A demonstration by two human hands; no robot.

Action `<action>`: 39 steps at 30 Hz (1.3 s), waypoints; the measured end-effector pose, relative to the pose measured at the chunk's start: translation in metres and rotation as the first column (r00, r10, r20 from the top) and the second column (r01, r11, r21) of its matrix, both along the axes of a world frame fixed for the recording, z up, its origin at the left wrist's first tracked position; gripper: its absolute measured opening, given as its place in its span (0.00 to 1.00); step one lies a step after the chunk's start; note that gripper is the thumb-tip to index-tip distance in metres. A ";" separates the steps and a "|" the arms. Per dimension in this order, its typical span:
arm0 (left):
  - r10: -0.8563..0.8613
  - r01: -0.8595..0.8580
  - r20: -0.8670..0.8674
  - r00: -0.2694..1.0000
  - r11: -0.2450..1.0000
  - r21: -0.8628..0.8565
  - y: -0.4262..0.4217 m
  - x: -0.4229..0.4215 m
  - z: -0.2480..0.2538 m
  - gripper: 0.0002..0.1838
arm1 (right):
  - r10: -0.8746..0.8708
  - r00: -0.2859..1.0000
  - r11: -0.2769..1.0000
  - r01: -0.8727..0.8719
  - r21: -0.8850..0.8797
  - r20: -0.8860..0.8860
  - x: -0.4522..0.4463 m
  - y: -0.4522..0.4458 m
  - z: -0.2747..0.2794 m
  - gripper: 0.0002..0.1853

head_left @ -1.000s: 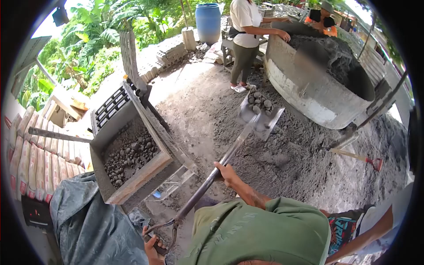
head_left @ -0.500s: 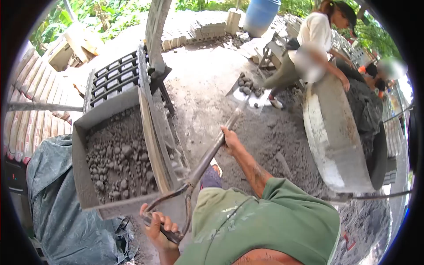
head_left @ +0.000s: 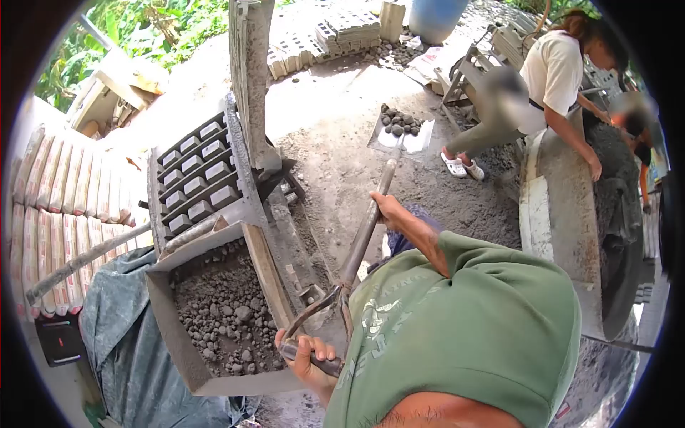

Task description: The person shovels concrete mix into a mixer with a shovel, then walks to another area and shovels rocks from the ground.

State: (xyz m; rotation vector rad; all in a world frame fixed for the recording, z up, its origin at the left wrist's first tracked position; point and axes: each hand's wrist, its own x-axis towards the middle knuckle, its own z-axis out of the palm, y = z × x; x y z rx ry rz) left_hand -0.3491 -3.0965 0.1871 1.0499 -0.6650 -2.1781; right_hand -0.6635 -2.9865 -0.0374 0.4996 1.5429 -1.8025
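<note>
A long shovel (head_left: 364, 239) runs diagonally through the middle of the head view. My left hand (head_left: 310, 360) is wrapped round the grip of its handle at the lower end, beside the front right corner of a mix-filled box. Farther up the shaft, my right hand (head_left: 391, 210) is closed round it. The pale metal blade (head_left: 421, 137) points away from me and bears a heap of dark, damp lumps (head_left: 401, 120). Whether the blade touches the ground cannot be told.
To the left, a metal box (head_left: 168, 303) of lumpy grey mix adjoins a block mould (head_left: 193, 175). Stacked bags (head_left: 75, 185) and a tarp (head_left: 128, 328) lie beyond. A person (head_left: 556, 78) leans over a large round drum (head_left: 564, 221) at right; another person (head_left: 637, 135) is behind it. A post (head_left: 251, 85) stands ahead.
My view has shifted, so the box and mould sit lower and farther right. Both hands keep hold of the shovel, and the lumps stay on its blade.
</note>
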 end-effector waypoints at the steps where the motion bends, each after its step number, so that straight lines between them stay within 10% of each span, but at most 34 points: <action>1: 0.016 -0.016 -0.004 1.000 1.000 0.005 0.001 -0.015 0.001 0.26 | -0.002 1.000 1.000 0.002 0.003 -0.013 -0.017 -0.005 0.003 0.15; 21: 0.022 -0.020 0.013 1.000 0.985 -0.174 0.007 -0.454 -0.010 0.21 | 0.116 0.992 0.987 -0.110 -0.121 0.050 -0.450 -0.042 -0.008 0.19; 33: -0.042 0.035 -0.196 0.980 0.999 -0.040 -0.054 -0.712 -0.056 0.17 | 0.245 0.969 0.957 -0.237 0.167 -0.030 -0.716 -0.051 -0.039 0.20; 39: -0.098 0.105 -0.252 0.963 0.994 0.012 -0.090 -0.883 -0.066 0.16 | -0.050 0.998 0.998 0.049 -0.035 -0.039 -0.877 -0.056 -0.019 0.19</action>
